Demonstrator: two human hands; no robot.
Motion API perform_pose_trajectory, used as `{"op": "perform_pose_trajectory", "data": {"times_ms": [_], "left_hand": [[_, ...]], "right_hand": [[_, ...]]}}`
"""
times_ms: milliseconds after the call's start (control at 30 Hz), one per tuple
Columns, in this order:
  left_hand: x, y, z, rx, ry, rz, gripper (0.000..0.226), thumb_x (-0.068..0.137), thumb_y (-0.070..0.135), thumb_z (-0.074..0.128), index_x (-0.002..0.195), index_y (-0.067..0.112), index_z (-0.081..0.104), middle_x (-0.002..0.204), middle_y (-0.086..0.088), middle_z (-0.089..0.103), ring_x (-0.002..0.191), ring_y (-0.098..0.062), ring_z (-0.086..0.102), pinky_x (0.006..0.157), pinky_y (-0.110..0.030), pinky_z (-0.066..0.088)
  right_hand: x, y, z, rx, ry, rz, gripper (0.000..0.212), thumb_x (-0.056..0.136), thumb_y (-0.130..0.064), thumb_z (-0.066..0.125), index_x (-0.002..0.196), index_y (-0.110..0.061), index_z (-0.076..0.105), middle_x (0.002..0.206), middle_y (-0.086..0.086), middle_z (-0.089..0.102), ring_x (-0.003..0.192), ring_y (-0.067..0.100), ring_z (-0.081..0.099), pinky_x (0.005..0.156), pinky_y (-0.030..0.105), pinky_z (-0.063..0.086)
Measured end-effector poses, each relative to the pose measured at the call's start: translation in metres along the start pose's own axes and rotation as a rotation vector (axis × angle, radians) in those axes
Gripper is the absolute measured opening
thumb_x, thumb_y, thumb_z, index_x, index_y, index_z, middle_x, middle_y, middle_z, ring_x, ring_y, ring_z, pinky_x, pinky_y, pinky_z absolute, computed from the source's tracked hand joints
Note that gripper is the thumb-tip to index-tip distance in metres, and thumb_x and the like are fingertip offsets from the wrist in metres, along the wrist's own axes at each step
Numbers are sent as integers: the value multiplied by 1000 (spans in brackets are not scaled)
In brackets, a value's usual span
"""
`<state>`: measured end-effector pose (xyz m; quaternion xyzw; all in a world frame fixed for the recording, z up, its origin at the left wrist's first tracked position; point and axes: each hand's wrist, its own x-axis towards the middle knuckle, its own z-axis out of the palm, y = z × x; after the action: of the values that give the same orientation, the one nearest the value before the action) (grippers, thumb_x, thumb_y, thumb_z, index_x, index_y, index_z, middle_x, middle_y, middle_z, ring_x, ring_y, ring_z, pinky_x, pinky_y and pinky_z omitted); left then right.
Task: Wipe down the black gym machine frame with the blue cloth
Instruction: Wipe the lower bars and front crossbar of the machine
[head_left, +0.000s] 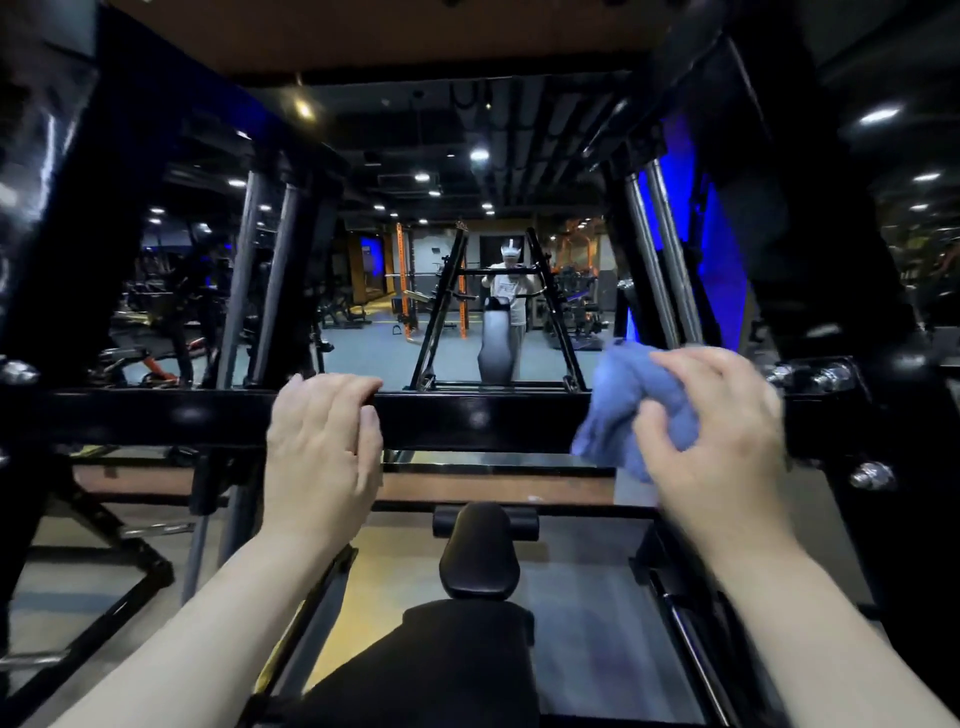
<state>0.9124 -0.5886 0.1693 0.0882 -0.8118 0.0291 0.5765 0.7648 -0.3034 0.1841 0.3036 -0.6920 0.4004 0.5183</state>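
A glossy black horizontal crossbar (478, 421) of the gym machine frame runs across the middle of the view, between thick black uprights on both sides. My left hand (322, 447) rests on the bar with its fingers curled over the top edge. My right hand (719, 436) grips the bunched blue cloth (618, 415) and holds it against the bar's right part. The cloth covers the bar there, and the hand looks slightly blurred.
Below the bar stands the machine's black padded seat (478, 556) with a roller pad behind it. Chrome guide rods (662, 254) rise at the right. A mirror ahead reflects a person (511, 291) and the gym. Bolts (872, 475) stud the right upright.
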Motion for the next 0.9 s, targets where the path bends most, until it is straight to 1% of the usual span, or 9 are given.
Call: {"op": "perform_pose_trajectory", "data": {"times_ms": [100, 167, 300, 433, 500, 567, 700, 800, 900], "left_hand": [[-4, -16, -8, -4, -56, 45, 39, 101, 21, 40, 132, 8, 60, 129, -6, 63, 127, -30, 53, 116, -52, 32], [-8, -33, -14, -10, -32, -36, 40, 101, 21, 39, 133, 8, 60, 132, -5, 62, 131, -29, 51, 116, -54, 31], [-14, -66, -25, -33, -26, -95, 43, 102, 23, 35, 135, 10, 58, 138, -4, 59, 138, -28, 46, 121, -52, 23], [-15, -81, -28, -10, -45, -71, 44, 103, 27, 35, 138, 13, 57, 142, -2, 56, 141, -26, 43, 124, -50, 19], [-17, -90, -31, -11, -40, -123, 45, 103, 28, 34, 139, 13, 56, 144, -2, 54, 142, -25, 40, 125, -49, 17], [-19, -101, -34, -20, -39, -167, 46, 104, 29, 32, 141, 13, 54, 146, -1, 52, 145, -24, 37, 125, -50, 16], [-23, -112, -38, -44, -66, -166, 47, 104, 30, 31, 146, 16, 49, 152, 2, 46, 150, -20, 29, 126, -48, 12], [-24, -114, -38, -49, -52, -166, 48, 104, 29, 31, 147, 17, 49, 154, 3, 44, 151, -18, 27, 127, -45, 9], [-26, -117, -38, -67, -36, -170, 49, 104, 28, 32, 148, 15, 48, 157, 1, 42, 152, -19, 26, 127, -43, 8]], "right_hand": [[-5, -4, 1, -64, 116, 183, 37, 85, -23, 54, 117, -11, 68, 125, 14, 60, 115, 40, 57, 109, 38, 35], [-2, -31, 13, -82, 83, 218, 36, 83, -22, 53, 114, -13, 68, 123, 11, 60, 113, 38, 55, 106, 42, 37], [0, -104, 55, -23, -144, -26, 32, 86, -21, 57, 115, -14, 67, 118, 5, 58, 111, 30, 53, 102, 39, 37], [-12, -133, 79, 107, -308, -304, 37, 87, -16, 65, 124, -11, 65, 129, 7, 55, 127, 36, 50, 109, 47, 40], [-13, -125, 76, 132, -263, -272, 39, 83, -15, 66, 122, -11, 67, 129, 7, 58, 122, 35, 55, 106, 48, 43], [-18, -119, 75, 131, -141, -134, 39, 83, -16, 65, 121, -11, 69, 130, 7, 58, 118, 35, 57, 105, 49, 44], [-39, -143, 100, 98, 59, 28, 35, 87, -12, 63, 122, -4, 68, 134, 18, 54, 124, 41, 52, 108, 59, 40], [-45, -179, 126, 114, -27, -87, 37, 89, -14, 63, 125, -6, 67, 135, 17, 52, 132, 44, 48, 107, 64, 39], [-46, -212, 144, 125, -198, -240, 40, 90, -20, 63, 129, -11, 63, 139, 14, 50, 137, 42, 42, 109, 60, 40]]}}
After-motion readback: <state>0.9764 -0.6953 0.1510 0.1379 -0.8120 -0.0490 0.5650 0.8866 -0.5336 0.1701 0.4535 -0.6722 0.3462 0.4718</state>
